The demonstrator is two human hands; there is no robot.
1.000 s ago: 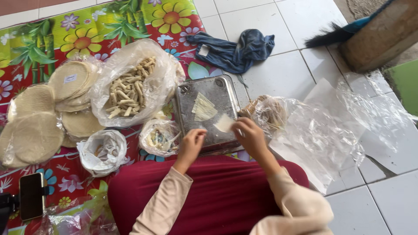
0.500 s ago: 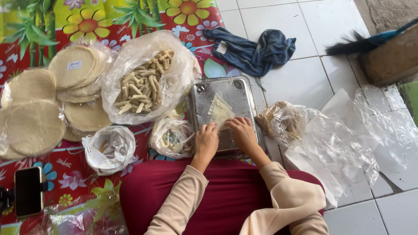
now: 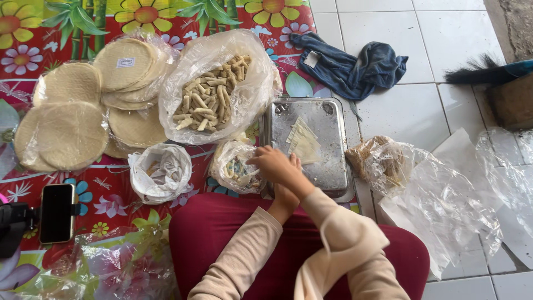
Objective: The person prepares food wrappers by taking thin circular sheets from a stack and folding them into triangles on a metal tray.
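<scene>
My right hand (image 3: 276,165) reaches left across my body to the mouth of a small clear bag of filling (image 3: 232,168), its fingers touching the opening. Whether they hold anything is hidden. My left hand (image 3: 284,196) lies under the right wrist, mostly covered, at the near edge of a square metal tray (image 3: 328,169). A pale triangular wrapper sheet (image 3: 302,141) lies flat on the tray. Behind the small bag stands a large clear bag of finished rolls (image 3: 214,94).
Stacks of round wrappers in plastic (image 3: 66,128) lie at the left on a flowered mat, with a white bag (image 3: 161,173) and a phone on a holder (image 3: 56,213) nearer me. To the right are a bag with brownish contents (image 3: 383,158), crumpled clear plastic (image 3: 449,205), a blue cloth (image 3: 355,66) and a brush (image 3: 483,72).
Both hands were on the tray at the wrapper. The right hand has since swung left over the left hand to the small filling bag. The camera has moved closer.
</scene>
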